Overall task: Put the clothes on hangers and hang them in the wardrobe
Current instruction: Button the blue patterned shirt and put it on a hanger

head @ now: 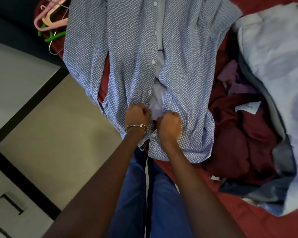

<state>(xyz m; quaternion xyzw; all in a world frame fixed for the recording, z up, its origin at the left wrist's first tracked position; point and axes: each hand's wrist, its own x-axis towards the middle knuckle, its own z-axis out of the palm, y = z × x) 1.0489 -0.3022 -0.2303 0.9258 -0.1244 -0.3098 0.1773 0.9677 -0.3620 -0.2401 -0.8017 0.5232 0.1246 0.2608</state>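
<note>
A blue-and-white patterned button shirt (pixel 131 54) lies spread lengthwise on the red bed (pixel 248 219), its front open down the middle. My left hand (pixel 136 115), with a bracelet on the wrist, grips the left front edge near the hem. Just to the right, my right hand (pixel 170 124) grips the right front edge. Both fists are curled tight on the fabric, a few centimetres apart. Pink hangers (pixel 50 19) and a green hanger (pixel 53 36) lie at the bed's far left corner.
A maroon garment (pixel 239 138) with a white label lies to the right of the shirt, a purple one (pixel 232 79) behind it. A pale blue and grey pile (pixel 279 83) fills the right side. Beige floor (pixel 55 127) with dark strips lies to the left.
</note>
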